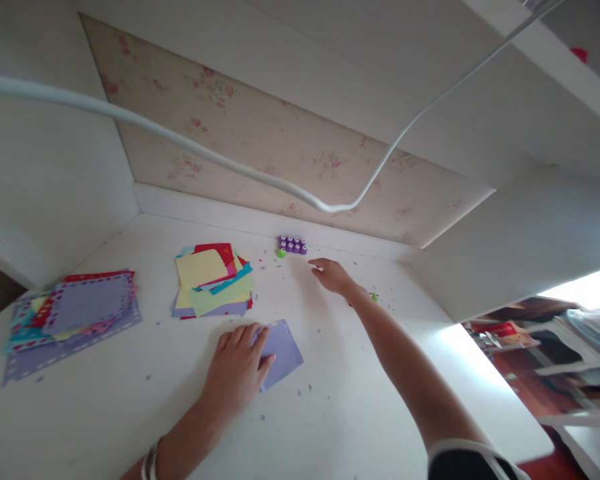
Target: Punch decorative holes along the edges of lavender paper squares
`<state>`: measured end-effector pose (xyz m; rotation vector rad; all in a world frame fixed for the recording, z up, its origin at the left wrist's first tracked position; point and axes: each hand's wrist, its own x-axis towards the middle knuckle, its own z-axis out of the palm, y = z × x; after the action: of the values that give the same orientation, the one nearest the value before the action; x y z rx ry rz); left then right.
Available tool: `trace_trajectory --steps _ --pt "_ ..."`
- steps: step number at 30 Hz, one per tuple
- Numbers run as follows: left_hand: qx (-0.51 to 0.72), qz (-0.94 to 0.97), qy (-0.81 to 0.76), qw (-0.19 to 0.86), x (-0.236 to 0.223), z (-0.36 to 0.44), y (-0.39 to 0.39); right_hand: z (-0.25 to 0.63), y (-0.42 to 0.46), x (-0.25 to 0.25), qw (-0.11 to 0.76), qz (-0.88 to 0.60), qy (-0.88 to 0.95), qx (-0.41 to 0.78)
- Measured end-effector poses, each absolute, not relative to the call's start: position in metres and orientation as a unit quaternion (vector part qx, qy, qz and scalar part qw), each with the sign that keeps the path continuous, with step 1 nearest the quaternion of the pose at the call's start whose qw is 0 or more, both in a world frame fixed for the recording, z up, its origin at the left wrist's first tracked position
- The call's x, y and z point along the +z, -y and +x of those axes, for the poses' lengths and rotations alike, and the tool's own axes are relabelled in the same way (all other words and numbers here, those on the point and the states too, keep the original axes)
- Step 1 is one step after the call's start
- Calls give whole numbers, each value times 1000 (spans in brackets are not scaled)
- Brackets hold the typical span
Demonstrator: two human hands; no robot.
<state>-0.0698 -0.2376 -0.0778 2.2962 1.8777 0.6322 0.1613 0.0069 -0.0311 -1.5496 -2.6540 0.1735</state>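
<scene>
My left hand (239, 363) lies flat over the left part of a plain lavender sheet of paper (283, 352), its thumb resting on the sheet. The covered part of that sheet is hidden. My right hand (330, 274) is held out above the table, index finger stretched and nothing visible in it. Just beyond its fingertips, a block of several small purple craft punches (293, 245) stands in rows near the back edge. A green punch (281, 253) sits at their front left corner. Beside my right forearm shows another small green item (375, 297), partly hidden.
A stack of plain coloured paper (207, 280) lies at the back left. Further left is a pile of sheets with punched edges (90, 307). Tiny paper bits dot the white table (190, 373). A white cable (230, 160) hangs across the view, under a shelf.
</scene>
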Motion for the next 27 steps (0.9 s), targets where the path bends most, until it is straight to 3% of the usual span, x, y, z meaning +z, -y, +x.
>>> trace_trajectory --steps 7,16,23,27 --pt "225 703 -658 148 -77 -81 230 68 -32 -50 55 -471 875 98" --pt "316 664 -602 313 -61 -84 222 89 -10 -53 104 -498 846 156" --pt "365 590 -595 405 -62 -88 216 127 80 -64 222 -513 790 252" --pt "383 567 -579 443 -58 -88 215 143 139 -73 383 -467 664 439"
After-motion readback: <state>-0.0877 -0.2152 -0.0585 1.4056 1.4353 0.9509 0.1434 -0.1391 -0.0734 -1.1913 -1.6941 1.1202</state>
